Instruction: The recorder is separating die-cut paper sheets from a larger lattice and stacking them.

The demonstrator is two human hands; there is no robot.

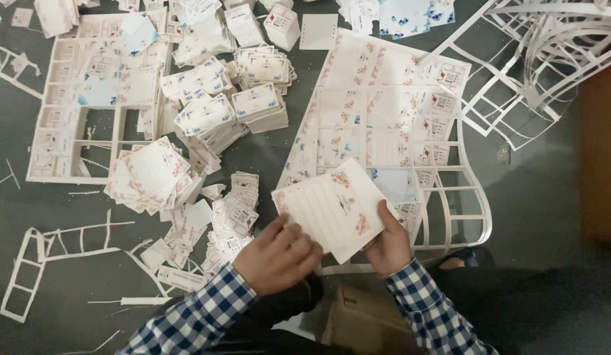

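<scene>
Fingers of the left hand (pixel 279 253) are curled together over the lower left edge of a small stack of ruled paper cards (pixel 335 207), while the right hand (pixel 387 246) is closed on the stack's lower right corner, thumb on top. The stack is held just below the centre of the frame, above a large die-cut printed sheet (pixel 377 112) from which several cards are already gone. Loose piles of smaller cards (pixel 236 213) lie to the left of the hands, and a fanned heap of ruled cards (pixel 151 174) sits further left. To square the stack well, it is best gripped lightly at opposite edges and tapped even, so that no card is bent.
</scene>
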